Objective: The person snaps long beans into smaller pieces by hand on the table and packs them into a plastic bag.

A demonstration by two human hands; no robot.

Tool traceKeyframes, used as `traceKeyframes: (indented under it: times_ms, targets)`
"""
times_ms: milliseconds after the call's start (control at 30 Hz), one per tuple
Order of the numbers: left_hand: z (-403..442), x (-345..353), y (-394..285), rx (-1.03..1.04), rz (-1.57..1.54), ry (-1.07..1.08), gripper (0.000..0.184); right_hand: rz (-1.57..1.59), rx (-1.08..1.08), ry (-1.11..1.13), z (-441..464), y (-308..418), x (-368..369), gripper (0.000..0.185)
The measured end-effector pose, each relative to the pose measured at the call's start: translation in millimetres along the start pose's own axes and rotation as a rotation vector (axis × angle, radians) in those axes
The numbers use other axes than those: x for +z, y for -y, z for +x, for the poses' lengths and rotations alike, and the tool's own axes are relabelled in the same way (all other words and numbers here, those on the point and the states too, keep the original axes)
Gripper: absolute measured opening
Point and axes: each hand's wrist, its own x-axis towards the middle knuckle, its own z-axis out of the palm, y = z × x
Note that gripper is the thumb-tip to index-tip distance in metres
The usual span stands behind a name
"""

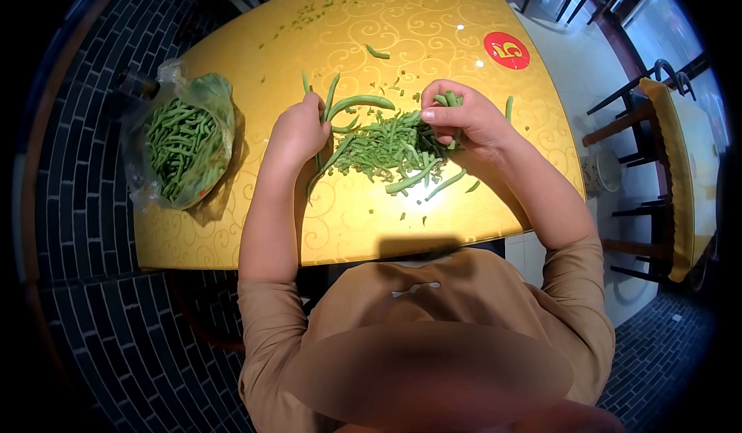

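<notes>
My left hand [300, 130] is closed around several long green beans [331, 97], whose ends stick out above and below the fingers. To the right, my right hand [471, 124] grips a small bunch of green bean pieces [447, 102] between thumb and fingers. Between and below the two hands lies a loose pile of snapped bean pieces [390, 145] on the yellow table. One curved whole bean [363, 102] reaches from beside my left hand toward the pile. The undersides of both hands are hidden.
A plastic bag [224, 135] full of whole green beans stands at the table's left edge. Small scraps [301, 19] and a single bean [377, 52] are scattered farther back on the patterned tabletop [433, 15]. A red round sticker [507, 50] marks the right side. Another table [680, 178] stands beyond.
</notes>
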Motion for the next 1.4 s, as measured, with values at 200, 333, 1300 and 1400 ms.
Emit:
traceKeyframes:
  times_ms: [200, 333, 1300, 1400]
  targets:
    - [-4, -21, -11, -0.035, -0.699, -0.077, 0.037, -0.017, 0.096, 0.010, -1, 1, 2, 0.020]
    - [-11, -20, -23, 0.046, -1.416, -0.052, 0.042, -0.184, 0.140, 0.057, -1, -8, 9, 0.023]
    - [-22, 13, -53, 0.146, -1.748, 0.009, 0.010, -0.432, -0.256, -0.164, -9, -16, 19, 0.015]
    - [-21, 17, -51, 0.180, -1.746, 0.032, 0.009, -0.092, -0.175, -0.237, -6, -10, 17, 0.015]
